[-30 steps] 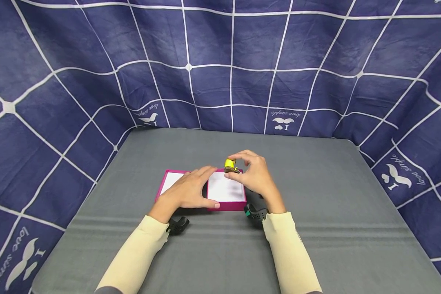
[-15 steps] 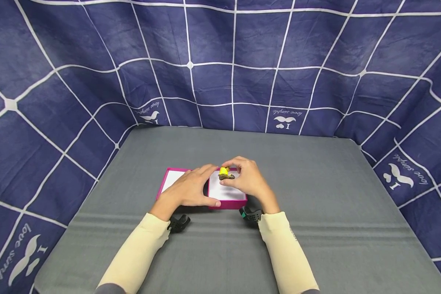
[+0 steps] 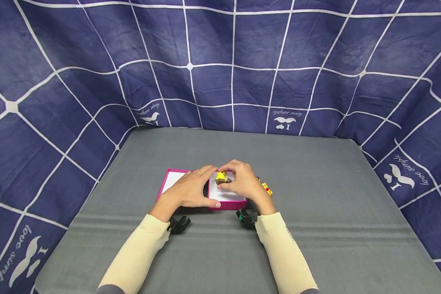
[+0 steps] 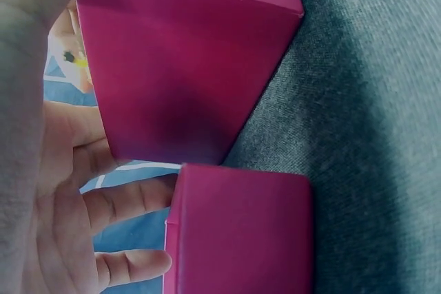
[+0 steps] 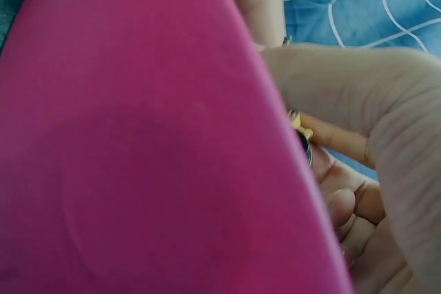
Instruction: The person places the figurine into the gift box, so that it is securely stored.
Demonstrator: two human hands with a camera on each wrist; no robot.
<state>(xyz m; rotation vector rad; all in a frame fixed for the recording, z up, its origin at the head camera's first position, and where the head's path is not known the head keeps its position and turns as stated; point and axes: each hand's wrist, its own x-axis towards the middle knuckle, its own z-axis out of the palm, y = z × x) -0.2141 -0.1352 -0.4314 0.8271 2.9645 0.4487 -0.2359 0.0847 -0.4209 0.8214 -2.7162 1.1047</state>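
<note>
In the head view my right hand [image 3: 244, 181] pinches a small yellow and brown figure [image 3: 220, 177] over the white inside of a pink box [image 3: 228, 205], near its back left part. My left hand [image 3: 191, 190] lies with fingers extended across the left side of that box, thumb at its front corner. A second pink box [image 3: 163, 184] with a white inside stands to the left, partly under my left hand. The left wrist view shows both pink boxes side by side, my left hand [image 4: 69, 191] along them. Whether the figure touches the box floor, I cannot tell.
A small red and yellow figure [image 3: 267, 188] lies on the grey cloth [image 3: 316, 183] just right of my right wrist, with a dark bit beside it. Behind the surface hangs a blue curtain [image 3: 253, 90] with white lines.
My right hand has moved left and toward me with the yellow figure, from the box's back edge to over its inside. The red and yellow figure has come into sight. My left hand has stayed put.
</note>
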